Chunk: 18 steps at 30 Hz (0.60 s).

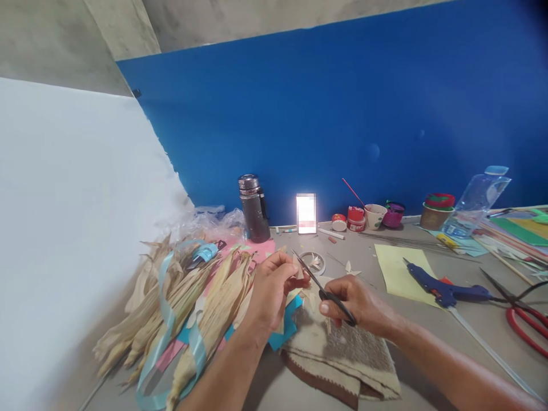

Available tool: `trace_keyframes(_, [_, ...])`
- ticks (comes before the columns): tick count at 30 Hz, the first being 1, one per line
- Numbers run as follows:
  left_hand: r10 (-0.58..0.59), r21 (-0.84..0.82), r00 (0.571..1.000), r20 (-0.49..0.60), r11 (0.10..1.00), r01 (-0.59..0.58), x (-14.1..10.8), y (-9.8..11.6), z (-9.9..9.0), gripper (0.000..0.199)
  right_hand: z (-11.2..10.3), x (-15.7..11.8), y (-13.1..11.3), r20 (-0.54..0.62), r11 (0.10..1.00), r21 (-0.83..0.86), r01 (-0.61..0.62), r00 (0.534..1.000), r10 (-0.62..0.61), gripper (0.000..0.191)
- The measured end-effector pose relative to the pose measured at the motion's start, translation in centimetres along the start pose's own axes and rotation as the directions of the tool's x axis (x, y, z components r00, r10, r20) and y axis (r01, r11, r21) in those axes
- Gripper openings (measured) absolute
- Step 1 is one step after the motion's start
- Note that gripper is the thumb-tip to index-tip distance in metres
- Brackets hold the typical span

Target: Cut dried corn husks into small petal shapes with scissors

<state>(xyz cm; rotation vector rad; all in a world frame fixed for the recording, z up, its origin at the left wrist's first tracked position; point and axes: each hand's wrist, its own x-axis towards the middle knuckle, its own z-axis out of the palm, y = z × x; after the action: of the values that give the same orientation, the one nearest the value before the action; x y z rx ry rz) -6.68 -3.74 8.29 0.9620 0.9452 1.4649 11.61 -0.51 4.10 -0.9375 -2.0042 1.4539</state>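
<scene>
Black-handled scissors (338,307) are in my right hand (357,302), its fingers wrapped round the handles. The blades point up and left, reaching my left hand (276,285). Between the pinched fingertips of my left hand is a small pale piece of husk (298,268). Under both hands lies a folded beige cloth (342,357) with small husk scraps on it. A roll of tape (322,264) lies just behind the blades. Bundles of dried corn husks (218,314) with a light blue ribbon (166,297) spread to the left of my left hand.
A dark thermos (254,211) stands at the back, with paint pots (355,218) and a paper cup (375,217) farther right. On the right are a blue glue gun (445,290) near yellow paper (394,268), red-handled scissors (524,322) and a tilted plastic bottle (477,200).
</scene>
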Motion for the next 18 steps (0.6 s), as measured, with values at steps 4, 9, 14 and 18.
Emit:
trace_keyframes(4, [-0.008,0.016,1.0,0.005,1.0,0.008,-0.01,-0.22,-0.08,0.013,0.05,0.05,0.14,-0.019,1.0,-0.012,-0.001,1.0,0.001,0.049])
trace_keyframes(9, [-0.008,0.023,1.0,-0.005,1.0,0.009,0.01,-0.3,-0.02,0.014,0.16,0.07,-0.18,-0.029,1.0,-0.015,0.0,1.0,0.0,0.051])
trace_keyframes(14, [-0.03,-0.007,1.0,-0.003,1.0,0.03,-0.01,-0.16,0.12,0.014,0.16,-0.01,-0.3,-0.033,1.0,0.002,-0.008,0.999,0.008,0.051])
trace_keyframes(18, [-0.045,-0.022,0.999,-0.014,0.999,0.044,0.01,-0.04,0.17,0.013,0.07,0.04,0.07,-0.007,1.0,0.004,0.02,1.0,-0.02,0.049])
